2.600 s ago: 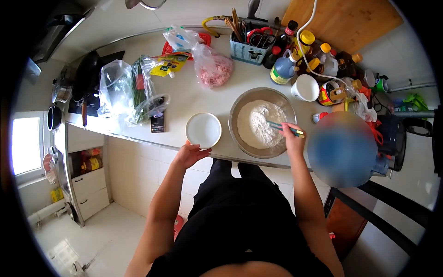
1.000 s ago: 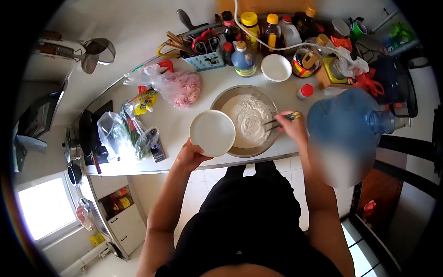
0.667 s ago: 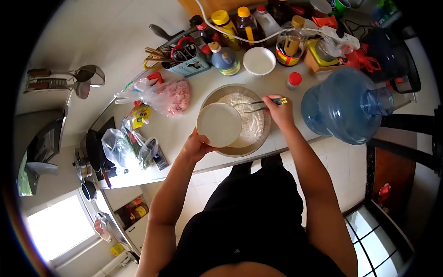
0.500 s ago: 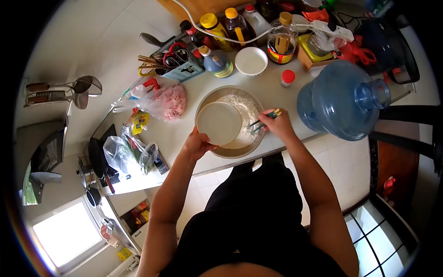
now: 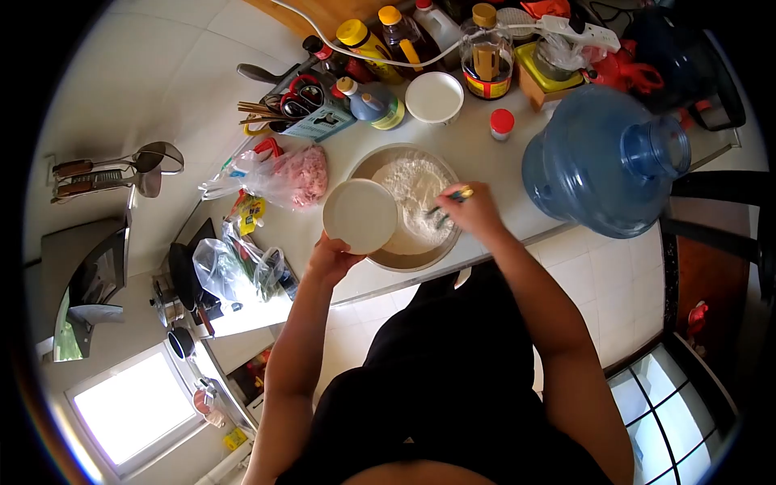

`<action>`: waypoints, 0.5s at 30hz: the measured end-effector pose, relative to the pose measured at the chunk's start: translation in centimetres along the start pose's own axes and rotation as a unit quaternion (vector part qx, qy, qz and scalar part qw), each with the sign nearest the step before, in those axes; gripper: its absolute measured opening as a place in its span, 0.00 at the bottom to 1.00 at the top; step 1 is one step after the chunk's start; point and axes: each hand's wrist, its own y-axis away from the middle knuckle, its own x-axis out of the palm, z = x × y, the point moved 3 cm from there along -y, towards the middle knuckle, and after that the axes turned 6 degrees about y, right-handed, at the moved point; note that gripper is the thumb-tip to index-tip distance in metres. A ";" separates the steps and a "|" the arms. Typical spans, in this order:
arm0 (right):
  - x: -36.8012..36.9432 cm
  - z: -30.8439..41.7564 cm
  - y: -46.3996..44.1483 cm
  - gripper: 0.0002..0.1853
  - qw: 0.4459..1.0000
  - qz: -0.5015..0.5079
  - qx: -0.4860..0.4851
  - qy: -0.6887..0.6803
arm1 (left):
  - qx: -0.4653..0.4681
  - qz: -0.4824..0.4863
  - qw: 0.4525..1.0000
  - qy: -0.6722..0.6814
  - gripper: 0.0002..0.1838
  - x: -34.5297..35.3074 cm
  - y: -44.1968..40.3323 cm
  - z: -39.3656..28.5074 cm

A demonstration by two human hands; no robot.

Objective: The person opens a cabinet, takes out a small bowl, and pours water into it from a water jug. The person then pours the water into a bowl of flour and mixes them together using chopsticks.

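A wide metal mixing bowl [image 5: 365, 168] holds white flour [image 5: 411, 184] near the counter's front edge. My left hand [image 5: 333, 257] is closed on the lower rim of a pale round bowl [image 5: 360, 215], held over the left side of the mixing bowl. What is inside the pale bowl looks whitish; I cannot tell if it is liquid. In my right hand [image 5: 475, 212] is a pair of dark green chopsticks [image 5: 437, 213] with gold ends, their tips in the flour. That hand is slightly blurred.
Left of the mixing bowl lies a plastic bag of pink minced meat [image 5: 305, 176]. A large blue water jug [image 5: 598, 166] stands at right. Behind are a red-capped jar [image 5: 501, 124], a white bowl [image 5: 435, 97], a blue bottle [image 5: 372, 105] and a utensil holder [image 5: 322, 118].
My left hand has moved the pale bowl left, uncovering more of the flour. The chopsticks have shifted slightly left and up through the flour. The camera view has also shifted a little.
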 end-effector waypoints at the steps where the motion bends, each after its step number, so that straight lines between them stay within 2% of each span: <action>1: 1.5 0.2 -0.3 0.08 0.998 -0.011 -0.066 0.007 | -0.001 -0.002 1.000 -0.002 0.32 -0.3 0.3 0.0; 3: 4.2 0.9 -1.7 0.07 0.979 -0.059 -0.192 0.031 | -0.023 0.016 1.000 -0.015 0.30 -0.8 0.9 0.3; 4: 4.5 1.5 -2.5 0.07 0.979 -0.059 -0.192 0.028 | -0.022 0.014 1.000 -0.017 0.30 -1.0 1.1 0.6; 6: 4.4 1.9 -4.0 0.07 0.987 -0.095 -0.128 -0.032 | -0.035 0.036 0.999 0.008 0.30 -1.2 1.4 1.1; 7: 3.7 2.1 -4.7 0.08 0.971 -0.160 -0.178 -0.022 | -0.034 0.036 0.999 0.008 0.30 -1.2 1.6 1.2; 10: -0.2 1.7 -4.5 0.08 0.965 -0.191 -0.178 0.027 | -0.052 0.043 0.998 0.014 0.30 -1.0 1.8 1.6; 11: -1.6 1.8 -3.8 0.08 0.965 -0.188 -0.181 0.028 | -0.053 0.036 0.998 0.016 0.30 -1.0 1.9 1.7; 13: -3.2 1.7 -1.7 0.08 0.980 -0.120 -0.128 0.095 | -0.052 0.029 0.998 0.019 0.30 -0.6 2.0 1.9; 14: -3.0 1.3 -1.1 0.08 0.980 -0.119 -0.130 0.095 | -0.050 0.032 0.998 0.027 0.31 -0.2 2.1 2.0; 15: -2.1 0.3 -0.6 0.08 0.990 -0.073 -0.108 0.062 | -0.050 0.035 0.998 0.034 0.31 0.0 2.3 2.1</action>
